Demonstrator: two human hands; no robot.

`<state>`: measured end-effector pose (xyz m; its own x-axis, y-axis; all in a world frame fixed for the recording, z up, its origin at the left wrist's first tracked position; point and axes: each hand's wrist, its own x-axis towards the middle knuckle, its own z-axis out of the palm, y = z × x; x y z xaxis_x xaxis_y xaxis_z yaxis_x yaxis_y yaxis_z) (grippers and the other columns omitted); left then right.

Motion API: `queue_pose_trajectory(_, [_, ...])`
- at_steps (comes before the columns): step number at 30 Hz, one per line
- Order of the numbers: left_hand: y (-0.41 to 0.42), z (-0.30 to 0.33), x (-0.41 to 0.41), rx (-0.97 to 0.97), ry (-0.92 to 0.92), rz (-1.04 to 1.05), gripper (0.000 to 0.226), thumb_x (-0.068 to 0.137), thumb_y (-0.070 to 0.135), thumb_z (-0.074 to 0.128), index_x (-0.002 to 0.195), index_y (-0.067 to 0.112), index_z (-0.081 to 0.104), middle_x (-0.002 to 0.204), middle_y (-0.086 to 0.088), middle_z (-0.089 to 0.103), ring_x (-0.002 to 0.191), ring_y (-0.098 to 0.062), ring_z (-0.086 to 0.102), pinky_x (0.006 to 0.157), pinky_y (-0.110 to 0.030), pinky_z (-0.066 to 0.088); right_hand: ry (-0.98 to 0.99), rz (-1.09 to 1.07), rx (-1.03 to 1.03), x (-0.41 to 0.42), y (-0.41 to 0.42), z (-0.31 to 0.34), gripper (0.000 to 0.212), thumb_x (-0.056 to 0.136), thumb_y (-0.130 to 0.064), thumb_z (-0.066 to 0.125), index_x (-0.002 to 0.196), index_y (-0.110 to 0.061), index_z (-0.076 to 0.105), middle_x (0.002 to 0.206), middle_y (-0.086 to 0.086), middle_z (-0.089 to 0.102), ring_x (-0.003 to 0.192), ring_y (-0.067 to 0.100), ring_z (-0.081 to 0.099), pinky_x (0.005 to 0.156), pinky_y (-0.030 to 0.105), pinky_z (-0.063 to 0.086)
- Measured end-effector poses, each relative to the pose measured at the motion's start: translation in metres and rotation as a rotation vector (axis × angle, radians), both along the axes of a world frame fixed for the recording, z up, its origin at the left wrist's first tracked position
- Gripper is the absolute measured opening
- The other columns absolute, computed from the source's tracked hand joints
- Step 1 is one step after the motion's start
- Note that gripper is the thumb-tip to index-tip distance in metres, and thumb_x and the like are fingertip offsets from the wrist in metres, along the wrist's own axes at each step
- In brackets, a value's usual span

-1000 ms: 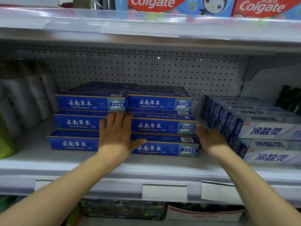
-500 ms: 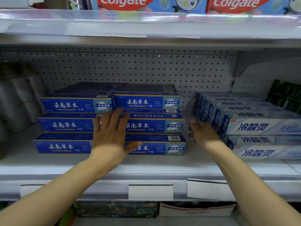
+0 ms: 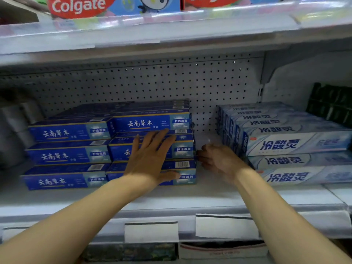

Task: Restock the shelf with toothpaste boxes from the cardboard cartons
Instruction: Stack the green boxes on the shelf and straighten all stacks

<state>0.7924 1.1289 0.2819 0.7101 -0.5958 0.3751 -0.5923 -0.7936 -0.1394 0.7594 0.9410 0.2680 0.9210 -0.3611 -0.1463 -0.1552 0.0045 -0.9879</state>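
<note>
Shelf (image 3: pixel 171 199) with pegboard back holds blue toothpaste boxes (image 3: pixel 68 155), two side-by-side stacks, three high. White toothpaste boxes (image 3: pixel 297 143) stacked right, apart from blue. Left hand (image 3: pixel 150 159) flat, fingers straight, pressing front of right blue stack. Right hand (image 3: pixel 219 161) at stack's right end, fingers loosely curled, blurred; grip cannot tell.

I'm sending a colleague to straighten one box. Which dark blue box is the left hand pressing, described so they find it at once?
On the middle shelf, beneath the Colgate boxes, sit two side-by-side stacks of dark blue boxes. Take the right stack, next to the gap before the pale boxes. It is the middle box of three, the one the left hand lies flat against.
</note>
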Motion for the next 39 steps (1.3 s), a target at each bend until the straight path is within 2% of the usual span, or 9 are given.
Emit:
queue_pose_trajectory(3, [0.0, 0.0, 0.003, 0.001, 0.001, -0.023, 0.096, 0.077, 0.068, 0.051, 0.149, 0.033, -0.002, 0.156, 0.011, -0.005, 0.143, -0.017, -0.003, 0.116, -0.043, 0.001, -0.001, 0.021, -0.007, 0.002, -0.003, -0.002, 0.03, 0.1, -0.013, 0.033, 0.08, -0.01, 0.055, 0.122, 0.03, 0.056, 0.118, 0.043, 0.051, 0.101, 0.056, 0.039])
queue_pose_trajectory(9, [-0.002, 0.002, 0.007, 0.018, 0.006, -0.068, 0.101, 0.074, 0.07, 0.054, 0.15, 0.03, 0.002, 0.156, 0.01, 0.003, 0.142, -0.015, 0.005, 0.115, -0.039, 0.007, -0.02, 0.102, -0.074, 0.004, -0.003, 0.003, 0.029, 0.102, -0.016, 0.033, 0.11, -0.004, 0.057, 0.121, 0.022, 0.06, 0.116, 0.035, 0.055, 0.1, 0.042, 0.043])
queue_pose_trajectory(15, [-0.003, 0.005, 0.008, 0.023, 0.042, -0.093, 0.1, 0.075, 0.071, 0.053, 0.15, 0.03, 0.001, 0.156, 0.011, 0.003, 0.142, -0.014, 0.002, 0.116, -0.039, 0.003, 0.002, 0.116, -0.127, -0.004, -0.003, 0.005, 0.025, 0.1, -0.01, 0.037, 0.107, -0.019, 0.059, 0.128, 0.014, 0.057, 0.119, 0.03, 0.052, 0.103, 0.039, 0.039])
queue_pose_trajectory(18, [-0.003, 0.008, 0.007, 0.016, 0.059, -0.097, 0.099, 0.072, 0.082, 0.032, 0.15, 0.03, -0.001, 0.156, 0.013, 0.001, 0.142, -0.013, -0.001, 0.116, -0.042, 0.0, -0.038, 0.074, -0.069, -0.003, -0.002, 0.005, 0.041, 0.099, -0.006, 0.037, 0.141, -0.011, 0.038, 0.139, 0.009, 0.047, 0.126, 0.026, 0.046, 0.106, 0.037, 0.035])
queue_pose_trajectory(20, [-0.003, 0.011, 0.009, 0.041, 0.047, -0.103, 0.103, 0.063, 0.085, 0.006, 0.15, 0.031, -0.002, 0.157, 0.013, -0.002, 0.142, -0.013, -0.003, 0.116, -0.043, -0.002, -0.046, 0.079, -0.055, 0.0, 0.0, 0.005, 0.046, 0.1, -0.008, 0.037, 0.145, -0.013, 0.032, 0.141, 0.004, 0.044, 0.129, 0.023, 0.043, 0.109, 0.036, 0.034])
queue_pose_trajectory(23, [-0.006, 0.014, 0.015, 0.099, 0.025, -0.11, 0.105, 0.058, 0.085, -0.004, 0.149, 0.033, -0.005, 0.157, 0.013, -0.007, 0.144, -0.015, -0.005, 0.115, -0.046, 0.0, -0.04, 0.084, -0.003, 0.005, 0.002, 0.001, 0.036, 0.102, -0.019, 0.036, 0.138, -0.018, 0.043, 0.133, 0.0, 0.051, 0.125, 0.022, 0.047, 0.109, 0.039, 0.035])
queue_pose_trajectory(28, [-0.01, 0.016, 0.022, 0.053, -0.075, -0.115, 0.086, 0.072, 0.073, 0.006, 0.147, 0.032, 0.019, 0.157, 0.004, 0.012, 0.142, -0.025, 0.013, 0.112, -0.054, 0.013, 0.022, 0.017, 0.091, 0.023, -0.007, 0.002, 0.042, 0.098, -0.048, 0.034, 0.119, -0.017, 0.055, 0.123, 0.009, 0.059, 0.115, 0.027, 0.054, 0.104, 0.042, 0.04])
queue_pose_trajectory(34, [-0.017, 0.01, 0.031, -0.018, -0.197, -0.101, 0.066, 0.08, 0.067, 0.03, 0.131, 0.025, 0.035, 0.145, -0.008, 0.039, 0.126, -0.028, 0.031, 0.098, -0.059, 0.038, 0.099, 0.058, -0.184, 0.041, -0.012, 0.002, 0.029, 0.099, -0.021, 0.043, 0.113, -0.003, 0.062, 0.11, 0.012, 0.063, 0.093, 0.023, 0.057, 0.065, 0.025, 0.043])
queue_pose_trajectory(39, [-0.021, 0.003, 0.033, 0.003, -0.211, -0.078, 0.066, 0.08, 0.063, 0.033, 0.133, 0.024, 0.036, 0.148, -0.01, 0.034, 0.126, -0.03, 0.033, 0.098, -0.057, 0.04, 0.077, 0.031, -0.215, 0.057, -0.012, -0.007, 0.024, 0.095, -0.013, 0.05, 0.11, -0.001, 0.065, 0.107, 0.018, 0.066, 0.096, 0.03, 0.062, 0.079, 0.031, 0.049])
